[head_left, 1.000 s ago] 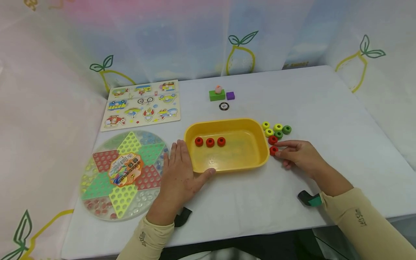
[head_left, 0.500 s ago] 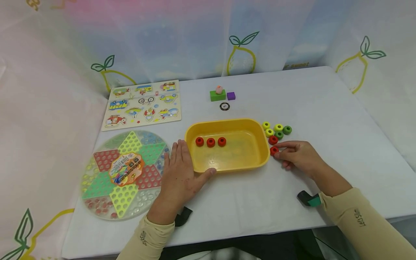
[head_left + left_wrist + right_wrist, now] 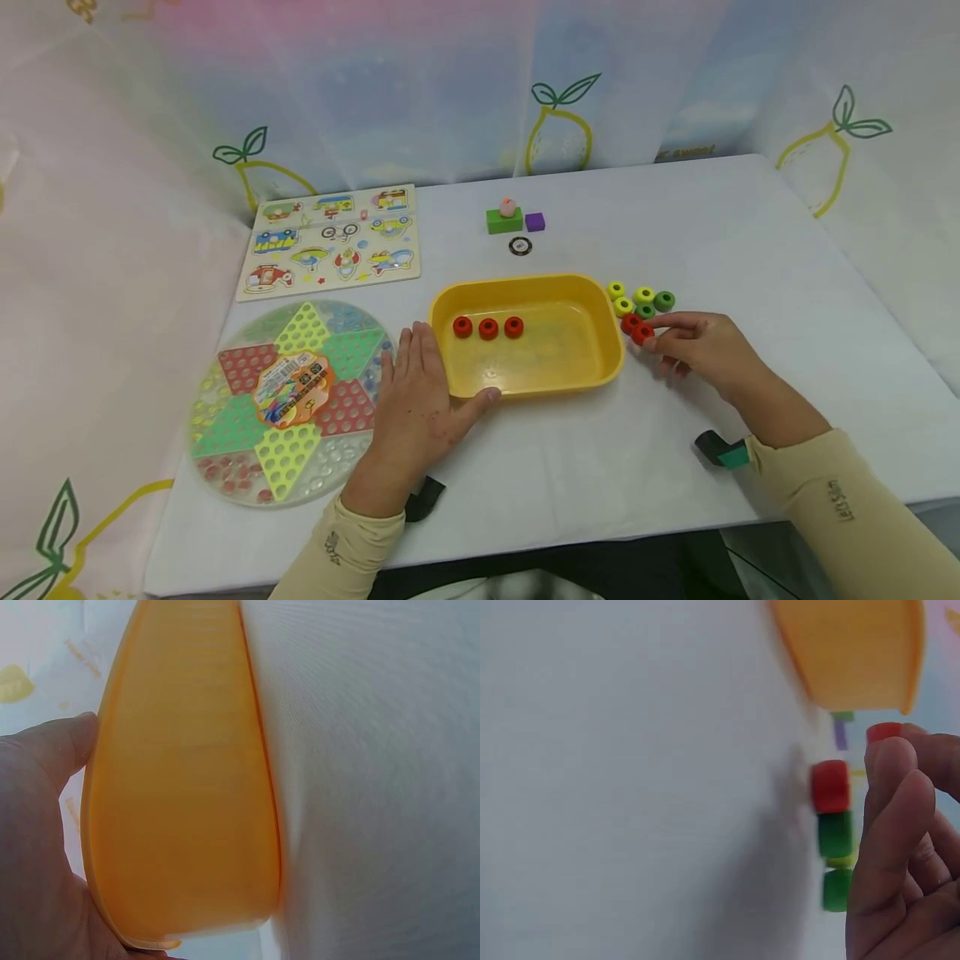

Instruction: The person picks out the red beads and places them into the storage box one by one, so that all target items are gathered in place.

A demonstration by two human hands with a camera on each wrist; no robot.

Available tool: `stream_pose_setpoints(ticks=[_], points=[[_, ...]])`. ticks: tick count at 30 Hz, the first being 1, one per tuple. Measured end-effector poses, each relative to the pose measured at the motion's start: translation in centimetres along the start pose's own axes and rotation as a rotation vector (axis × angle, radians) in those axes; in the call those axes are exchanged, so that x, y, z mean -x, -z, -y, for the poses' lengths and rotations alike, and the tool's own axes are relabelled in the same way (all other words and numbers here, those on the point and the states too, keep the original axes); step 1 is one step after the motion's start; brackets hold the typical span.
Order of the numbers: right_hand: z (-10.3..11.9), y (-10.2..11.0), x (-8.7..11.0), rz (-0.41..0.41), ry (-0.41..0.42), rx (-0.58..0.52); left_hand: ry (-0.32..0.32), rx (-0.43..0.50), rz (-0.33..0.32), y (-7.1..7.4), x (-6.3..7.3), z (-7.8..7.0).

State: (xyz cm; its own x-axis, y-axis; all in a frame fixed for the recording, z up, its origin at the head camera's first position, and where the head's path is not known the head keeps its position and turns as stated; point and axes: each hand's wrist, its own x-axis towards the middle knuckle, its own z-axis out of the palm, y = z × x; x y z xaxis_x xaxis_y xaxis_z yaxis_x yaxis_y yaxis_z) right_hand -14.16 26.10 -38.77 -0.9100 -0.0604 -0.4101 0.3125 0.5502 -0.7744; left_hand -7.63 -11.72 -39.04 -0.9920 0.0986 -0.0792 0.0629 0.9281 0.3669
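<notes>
Between thumb and fingertips my right hand [image 3: 701,348] pinches a red bead [image 3: 642,334], raised off the table in the right wrist view. Another red bead [image 3: 830,786] rests on the tabletop beside green beads [image 3: 835,834]. My left hand [image 3: 420,408] lies against the left end of a yellow plastic tray [image 3: 525,390], fingers straight along its side and thumb at the front rim. Inside the tray, 3 red beads [image 3: 488,328] stand in a row. Yellow beads [image 3: 643,295] and green beads [image 3: 663,301] lie just right of the tray.
A round Chinese checkers board [image 3: 247,433] lies left of the tray, close to my left forearm. Behind it is a wooden vehicle puzzle [image 3: 300,260]. Farther back sit a green block [image 3: 504,222], a purple block [image 3: 535,222] and a black-and-white disc [image 3: 521,246].
My right hand has lifted the nearest red bead off the table and moved it slightly back and right. The left hand stays in place at the tray.
</notes>
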Motion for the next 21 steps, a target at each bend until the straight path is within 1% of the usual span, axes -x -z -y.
stream_pose_setpoints(ticks=[5, 9, 15, 19, 21], points=[[2.5, 1.0, 0.1, -0.021, 0.050, 0.001, 0.006, 0.004, 0.004, 0.0, 0.0, 0.0], [4.9, 0.6, -0.3, -0.005, 0.094, -0.013, 0.007, 0.000, 0.007, -0.1, -0.1, 0.0], [8.1, -1.6, -1.5, 0.042, 0.097, -0.026, 0.009, -0.002, 0.010, -0.1, -0.1, -0.1], [9.6, -3.5, -2.5, 0.070, 0.102, 0.010, 0.013, -0.002, 0.012, -0.1, -0.1, -0.1], [10.1, -4.3, -3.1, 0.090, 0.110, 0.047, 0.014, -0.008, 0.012, -0.1, -0.1, -0.1]])
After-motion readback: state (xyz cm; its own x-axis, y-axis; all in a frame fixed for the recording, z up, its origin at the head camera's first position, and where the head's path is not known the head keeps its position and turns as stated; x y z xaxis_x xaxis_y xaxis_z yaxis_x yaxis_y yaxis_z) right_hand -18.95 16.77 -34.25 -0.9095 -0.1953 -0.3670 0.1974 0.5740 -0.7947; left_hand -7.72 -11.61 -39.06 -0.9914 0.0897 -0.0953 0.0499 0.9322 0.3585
